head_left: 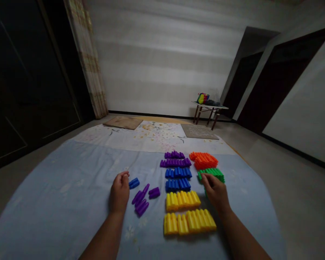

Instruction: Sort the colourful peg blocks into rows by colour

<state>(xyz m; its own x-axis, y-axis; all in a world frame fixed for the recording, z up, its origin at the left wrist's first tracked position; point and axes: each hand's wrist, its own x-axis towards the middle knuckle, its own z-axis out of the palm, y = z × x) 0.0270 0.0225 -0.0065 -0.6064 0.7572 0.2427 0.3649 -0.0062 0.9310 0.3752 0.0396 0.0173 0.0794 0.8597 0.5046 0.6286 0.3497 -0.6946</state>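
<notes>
My left hand is closed beside a blue bullet-shaped plastic block; whatever its fingers hold, if anything, is hidden. Several loose purple blocks lie just right of it on the cloth. At the right, my right hand pinches at the near left end of the green block group, its fingertips touching a green piece. My palm and fingers cover part of the green blocks. Left of that hand are rows of yellow blocks, blue blocks and purple blocks. Orange blocks are stacked behind the green ones.
A light blue cloth covers the rounded table, with a flowered white cloth beyond. Two flat boards, one brown and one greyish, lie at the far edge. A small table with a colourful bag stands by the wall.
</notes>
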